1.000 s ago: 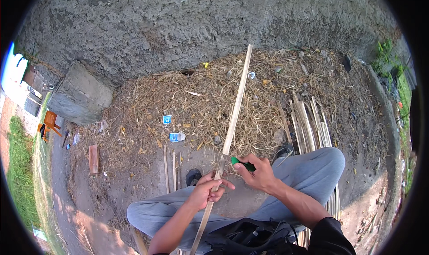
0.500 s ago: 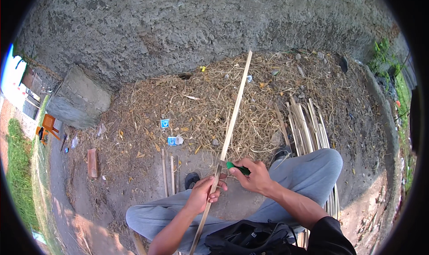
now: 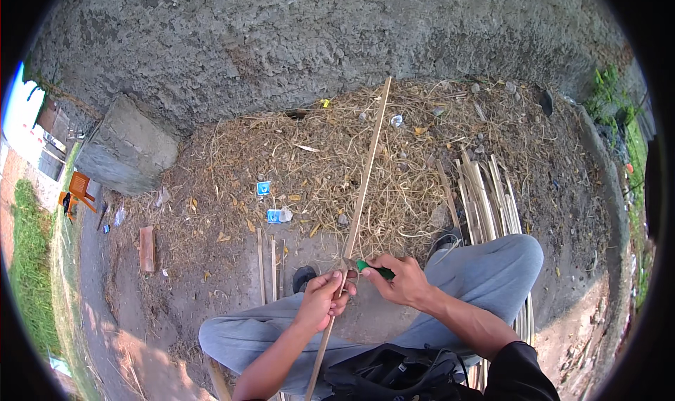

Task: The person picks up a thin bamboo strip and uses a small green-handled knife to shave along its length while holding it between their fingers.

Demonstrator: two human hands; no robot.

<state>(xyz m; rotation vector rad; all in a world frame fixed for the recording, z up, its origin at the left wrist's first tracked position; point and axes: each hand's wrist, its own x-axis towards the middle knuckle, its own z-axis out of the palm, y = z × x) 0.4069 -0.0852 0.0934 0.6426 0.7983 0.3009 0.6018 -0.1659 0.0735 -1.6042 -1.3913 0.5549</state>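
A long, thin bamboo strip [image 3: 370,163] runs from near the wall down past my lap, tilted slightly to the right at its far end. My left hand [image 3: 320,304] is closed around it at about knee level, thumb on top. A green-handled knife [image 3: 364,265] is gripped in my right hand [image 3: 403,283]. Its short blade meets the strip just beyond my left fingers; part of the handle is hidden by my right fingers. Thin curled shavings [image 3: 394,211] lie over the ground around the strip's far half.
Several cut strips [image 3: 485,197] are stacked beside my right leg, and a few more [image 3: 273,267] lie near my left shoe. A rough wall [image 3: 316,42] stands ahead. A concrete block [image 3: 130,148], a brick [image 3: 147,249] and blue packets [image 3: 275,216] are to the left.
The strip has turned a little in my left hand, showing a darker tan face, and its far end has shifted slightly left. My left hand is slightly farther forward, and the knife blade still touches the strip.
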